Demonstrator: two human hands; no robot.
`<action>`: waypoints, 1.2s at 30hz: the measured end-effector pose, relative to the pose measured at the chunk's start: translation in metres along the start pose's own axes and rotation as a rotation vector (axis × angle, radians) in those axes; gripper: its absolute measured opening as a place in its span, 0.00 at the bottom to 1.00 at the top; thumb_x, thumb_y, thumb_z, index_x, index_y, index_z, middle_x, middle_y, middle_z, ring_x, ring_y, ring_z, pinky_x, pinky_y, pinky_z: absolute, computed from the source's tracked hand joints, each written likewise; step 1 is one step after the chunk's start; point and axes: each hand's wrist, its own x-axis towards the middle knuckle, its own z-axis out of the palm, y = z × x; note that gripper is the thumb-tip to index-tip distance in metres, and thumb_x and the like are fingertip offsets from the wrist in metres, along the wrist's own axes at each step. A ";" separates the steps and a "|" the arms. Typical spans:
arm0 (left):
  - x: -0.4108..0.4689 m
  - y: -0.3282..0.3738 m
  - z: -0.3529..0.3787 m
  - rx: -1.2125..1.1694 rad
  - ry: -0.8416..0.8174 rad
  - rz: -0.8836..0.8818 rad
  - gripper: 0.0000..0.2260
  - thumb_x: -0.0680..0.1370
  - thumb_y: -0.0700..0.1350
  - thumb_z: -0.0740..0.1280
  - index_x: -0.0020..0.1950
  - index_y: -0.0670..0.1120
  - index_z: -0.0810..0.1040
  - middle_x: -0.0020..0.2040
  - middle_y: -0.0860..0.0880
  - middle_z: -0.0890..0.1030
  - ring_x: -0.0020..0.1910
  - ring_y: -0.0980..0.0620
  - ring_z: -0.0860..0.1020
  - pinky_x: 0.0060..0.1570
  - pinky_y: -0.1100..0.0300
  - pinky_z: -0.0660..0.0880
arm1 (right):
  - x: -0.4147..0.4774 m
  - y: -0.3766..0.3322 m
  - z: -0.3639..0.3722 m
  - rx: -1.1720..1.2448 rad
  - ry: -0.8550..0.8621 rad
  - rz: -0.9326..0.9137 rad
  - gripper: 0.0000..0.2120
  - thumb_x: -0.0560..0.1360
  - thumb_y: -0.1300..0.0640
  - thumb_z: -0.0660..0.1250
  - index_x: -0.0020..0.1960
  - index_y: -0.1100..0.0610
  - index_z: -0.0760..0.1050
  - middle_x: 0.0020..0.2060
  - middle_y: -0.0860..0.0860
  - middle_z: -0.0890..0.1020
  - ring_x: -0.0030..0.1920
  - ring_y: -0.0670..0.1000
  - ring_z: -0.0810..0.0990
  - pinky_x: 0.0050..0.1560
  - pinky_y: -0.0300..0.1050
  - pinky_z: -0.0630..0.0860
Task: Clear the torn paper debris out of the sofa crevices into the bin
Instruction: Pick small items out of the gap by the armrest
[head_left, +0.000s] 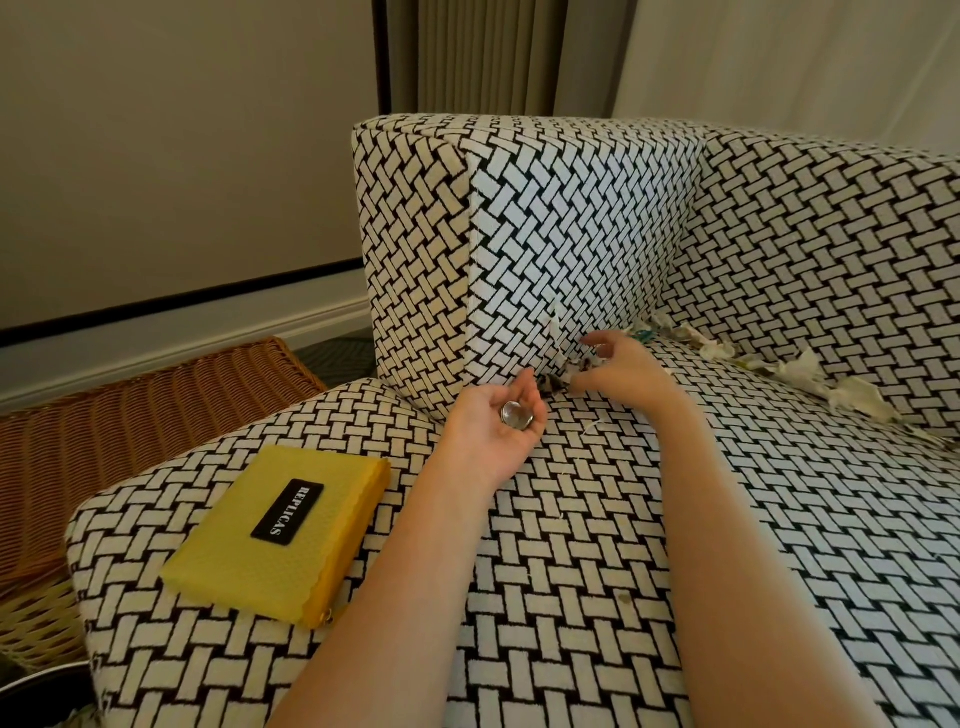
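Observation:
Torn paper scraps (789, 371) lie along the crevice between the seat and backrest of a black-and-white woven-pattern sofa (571, 545). More scraps (563, 379) sit in the crevice at the foot of the armrest (561, 249). My right hand (621, 366) reaches into that corner, its fingers curled over the scraps there. My left hand (498, 421) lies palm up just left of it, cupping a few small round silver coin-like pieces (516, 415). No bin is plainly in view.
A yellow pouch (280, 530) with a black label lies on the seat's front left. A wicker basket or table (130, 431) stands on the floor to the left of the sofa, by the wall and skirting.

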 end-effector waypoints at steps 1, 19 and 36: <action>0.000 0.000 0.000 -0.004 -0.001 0.000 0.11 0.79 0.35 0.54 0.53 0.35 0.74 0.45 0.43 0.78 0.39 0.53 0.74 0.40 0.63 0.73 | -0.001 -0.003 0.001 0.013 -0.077 0.008 0.35 0.66 0.59 0.74 0.69 0.56 0.63 0.63 0.53 0.68 0.62 0.53 0.69 0.55 0.44 0.67; -0.011 -0.001 -0.009 -0.118 0.046 0.058 0.19 0.77 0.33 0.55 0.68 0.40 0.67 0.47 0.45 0.79 0.34 0.54 0.71 0.34 0.64 0.71 | -0.014 -0.037 0.009 -0.303 0.111 -0.122 0.06 0.73 0.57 0.69 0.37 0.54 0.78 0.36 0.51 0.81 0.36 0.49 0.78 0.36 0.39 0.74; -0.079 0.039 -0.005 -0.069 0.030 0.058 0.14 0.82 0.40 0.50 0.49 0.34 0.72 0.49 0.38 0.76 0.54 0.45 0.75 0.60 0.54 0.72 | -0.087 -0.095 0.000 0.210 -0.224 -0.063 0.10 0.76 0.58 0.63 0.56 0.59 0.77 0.49 0.52 0.81 0.45 0.46 0.79 0.39 0.34 0.77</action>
